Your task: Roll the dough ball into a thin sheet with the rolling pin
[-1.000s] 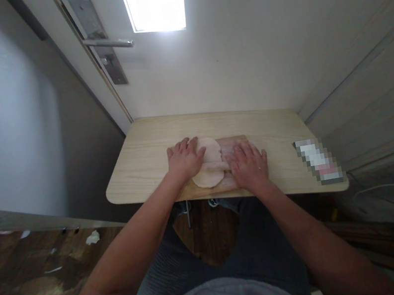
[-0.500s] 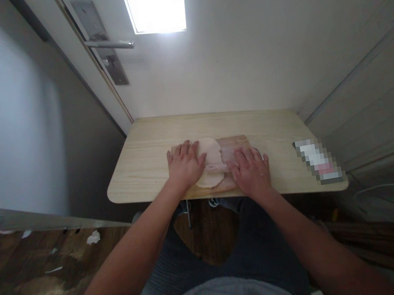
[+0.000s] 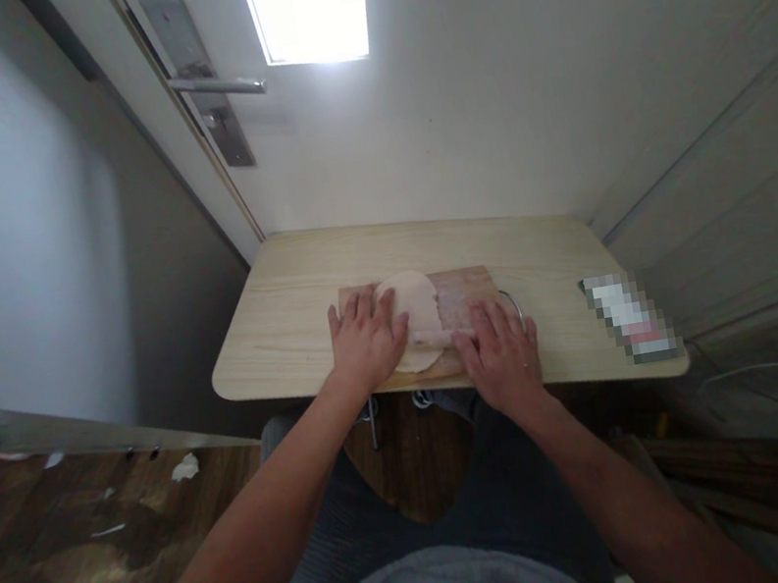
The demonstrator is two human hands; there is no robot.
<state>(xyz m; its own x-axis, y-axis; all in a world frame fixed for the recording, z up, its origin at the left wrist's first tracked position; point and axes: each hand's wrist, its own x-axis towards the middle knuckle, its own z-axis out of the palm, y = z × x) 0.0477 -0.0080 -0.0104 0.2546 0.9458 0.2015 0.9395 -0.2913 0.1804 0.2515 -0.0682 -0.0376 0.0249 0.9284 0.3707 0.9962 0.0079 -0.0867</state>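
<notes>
A thin, pale rolling pin lies across a round, flat sheet of dough. My left hand rests flat over the pin's left end, fingers spread, covering the dough's left side. At the pin's other end, my right hand lies with its fingers stretched forward; the pin's tip is hidden beneath it. Under the dough is a small wooden cutting board, with a thin metal ring at its right end. The dough's right edge looks ragged.
The board sits on a light wooden table against a white door with a metal handle. A blurred-out flat object lies at the table's right end. Scraps of paper are on the floor at left.
Both hands have shifted slightly toward me, the right one more clearly, and the rolling pin has come with them. More of the board's metal ring now shows.
</notes>
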